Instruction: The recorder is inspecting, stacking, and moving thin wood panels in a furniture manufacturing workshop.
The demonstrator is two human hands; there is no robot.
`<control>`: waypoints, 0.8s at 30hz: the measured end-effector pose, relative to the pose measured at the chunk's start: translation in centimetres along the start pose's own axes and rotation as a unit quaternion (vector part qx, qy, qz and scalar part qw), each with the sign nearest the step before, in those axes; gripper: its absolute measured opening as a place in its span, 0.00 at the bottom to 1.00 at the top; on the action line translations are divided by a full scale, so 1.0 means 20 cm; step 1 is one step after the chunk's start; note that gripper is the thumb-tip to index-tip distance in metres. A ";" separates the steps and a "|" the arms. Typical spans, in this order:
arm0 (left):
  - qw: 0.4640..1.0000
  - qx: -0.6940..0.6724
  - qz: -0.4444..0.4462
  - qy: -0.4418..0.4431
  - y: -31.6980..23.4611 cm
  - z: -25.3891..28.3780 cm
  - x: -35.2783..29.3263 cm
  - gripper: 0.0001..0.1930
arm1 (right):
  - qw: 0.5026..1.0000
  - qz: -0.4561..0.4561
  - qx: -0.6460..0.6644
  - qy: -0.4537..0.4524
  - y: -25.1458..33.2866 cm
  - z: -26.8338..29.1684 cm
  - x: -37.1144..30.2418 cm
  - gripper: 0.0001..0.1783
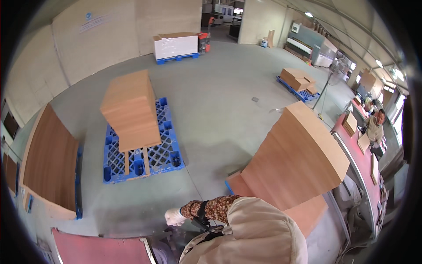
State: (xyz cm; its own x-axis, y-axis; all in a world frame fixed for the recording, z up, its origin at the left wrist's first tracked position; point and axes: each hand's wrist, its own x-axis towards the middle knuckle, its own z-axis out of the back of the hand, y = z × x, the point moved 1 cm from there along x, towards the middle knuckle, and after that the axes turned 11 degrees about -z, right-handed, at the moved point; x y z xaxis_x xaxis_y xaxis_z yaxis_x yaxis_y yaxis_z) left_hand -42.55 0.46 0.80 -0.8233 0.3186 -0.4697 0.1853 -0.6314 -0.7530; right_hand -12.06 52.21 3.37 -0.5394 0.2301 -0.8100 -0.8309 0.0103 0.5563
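My right hand (175,217), in a white knit glove, is at the lower middle with its fingers curled in and nothing visible in them. The forearm in a brown floral sleeve (215,208) lies bent across, with a black strap round it near the wrist. A beige garment (259,233) covers the bottom of the view. Nearest the hand on the left is a red-topped table (103,253). To its right rises a tall stack of brown boards (290,163). My left hand does not show.
A stack of boards (132,110) stands on a blue pallet (165,147); another brown stack (49,163) is far left. At the back are a white-wrapped load (176,46) and a red pallet jack (204,42). A person (375,130) works at a long red table (358,154) on the right.
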 end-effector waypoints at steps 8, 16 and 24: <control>0.962 0.264 -0.054 -0.052 -0.64 -0.35 0.19 0.21 | 0.996 -0.038 0.074 -0.033 -0.25 0.25 0.11 0.14; 0.974 0.214 -0.079 -0.003 -0.94 -0.55 0.63 0.21 | 0.981 -0.024 0.147 -0.121 -0.14 0.64 0.05 0.13; 0.982 0.171 -0.076 0.033 -1.10 -0.59 0.92 0.21 | 0.959 -0.040 0.167 -0.225 -0.20 0.96 -0.09 0.18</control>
State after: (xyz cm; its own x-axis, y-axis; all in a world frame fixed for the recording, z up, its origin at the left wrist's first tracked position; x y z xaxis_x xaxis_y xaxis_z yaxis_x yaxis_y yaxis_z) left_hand -55.34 28.60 3.29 -0.7894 0.4653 -0.4003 -0.1371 -0.7694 -0.6239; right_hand -5.16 70.37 6.06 -0.3002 0.6121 -0.7316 -0.7359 0.3394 0.5859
